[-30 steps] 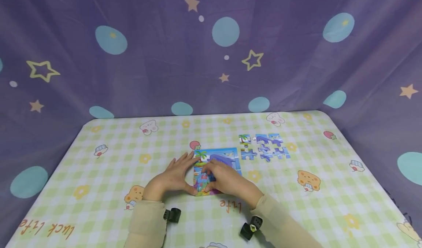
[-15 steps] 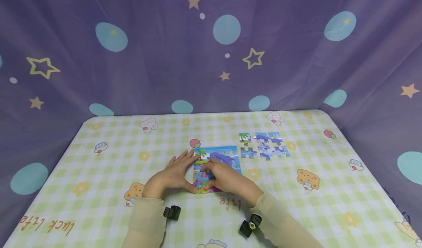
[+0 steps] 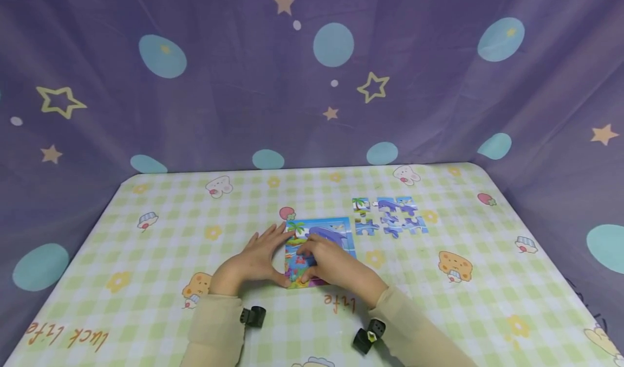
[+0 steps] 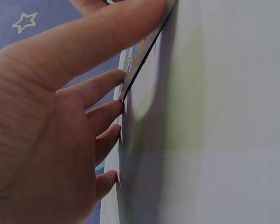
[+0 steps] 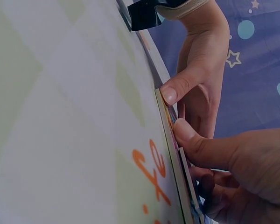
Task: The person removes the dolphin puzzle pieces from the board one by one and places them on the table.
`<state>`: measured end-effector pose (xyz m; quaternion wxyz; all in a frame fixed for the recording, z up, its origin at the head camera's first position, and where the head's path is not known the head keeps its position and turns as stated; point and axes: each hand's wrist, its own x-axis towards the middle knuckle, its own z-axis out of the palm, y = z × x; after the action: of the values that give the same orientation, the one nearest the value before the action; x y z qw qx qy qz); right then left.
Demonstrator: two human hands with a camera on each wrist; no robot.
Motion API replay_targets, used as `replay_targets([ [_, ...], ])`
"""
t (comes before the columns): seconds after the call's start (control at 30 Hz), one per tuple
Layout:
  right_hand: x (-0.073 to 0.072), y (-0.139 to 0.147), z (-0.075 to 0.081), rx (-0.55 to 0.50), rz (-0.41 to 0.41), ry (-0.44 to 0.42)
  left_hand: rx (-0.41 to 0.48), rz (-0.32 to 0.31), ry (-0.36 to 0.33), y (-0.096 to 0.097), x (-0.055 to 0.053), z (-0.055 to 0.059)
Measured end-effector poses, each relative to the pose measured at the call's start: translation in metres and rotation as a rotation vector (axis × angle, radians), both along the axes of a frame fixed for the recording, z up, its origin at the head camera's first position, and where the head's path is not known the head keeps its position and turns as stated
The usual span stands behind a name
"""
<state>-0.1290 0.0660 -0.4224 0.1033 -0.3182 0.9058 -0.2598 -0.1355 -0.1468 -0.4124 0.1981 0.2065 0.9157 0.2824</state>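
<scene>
A square jigsaw board (image 3: 347,227) with a dolphin, palm tree and sea picture lies flat at the middle of the table in the head view. My left hand (image 3: 254,256) is spread along its left side, fingers fairly straight, fingertips at the upper left and thumb at the lower left corner. Over the board's lower middle, my right hand (image 3: 336,264) has curled fingers and a thumb about a puzzle piece. In the right wrist view, that puzzle piece (image 5: 188,175) stands slightly proud of the board; the hand covers most of it. Both thumbs touch the board near its front edge.
Several loose puzzle pieces (image 3: 390,218) lie in loose rows right of the board, just behind it. A checked cloth with printed cartoons covers the table (image 3: 146,269). Behind rises a purple curtain (image 3: 224,85) with stars and dots.
The head view shifts slightly. Both hands keep nearly the same place on the board, with only small movement in the right fingers. The loose pieces stay where they were.
</scene>
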Motion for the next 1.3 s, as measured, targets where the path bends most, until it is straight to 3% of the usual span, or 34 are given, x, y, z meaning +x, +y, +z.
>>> replay_targets([
  [0.2,-0.0004,-0.0001,-0.0014,-0.008,0.004,-0.012,-0.006,0.002,0.002,-0.0005,0.0009,0.0009],
  [0.43,-0.0002,0.0012,-0.0034,-0.094,-0.009,-0.060,-0.009,0.003,-0.001,-0.0013,0.0004,-0.0022],
  [0.73,-0.0029,0.0048,-0.0042,-0.188,0.043,-0.074,0.002,0.004,-0.003,-0.0012,0.0006,-0.0016],
  [0.97,-0.0057,0.0067,-0.0013,-0.290,0.033,-0.146,0.013,0.000,-0.004,-0.0015,-0.0003,-0.0017],
  [1.3,-0.0069,0.0089,0.0027,-0.282,0.054,-0.100,0.014,-0.003,-0.003,-0.0024,-0.0005,-0.0027],
])
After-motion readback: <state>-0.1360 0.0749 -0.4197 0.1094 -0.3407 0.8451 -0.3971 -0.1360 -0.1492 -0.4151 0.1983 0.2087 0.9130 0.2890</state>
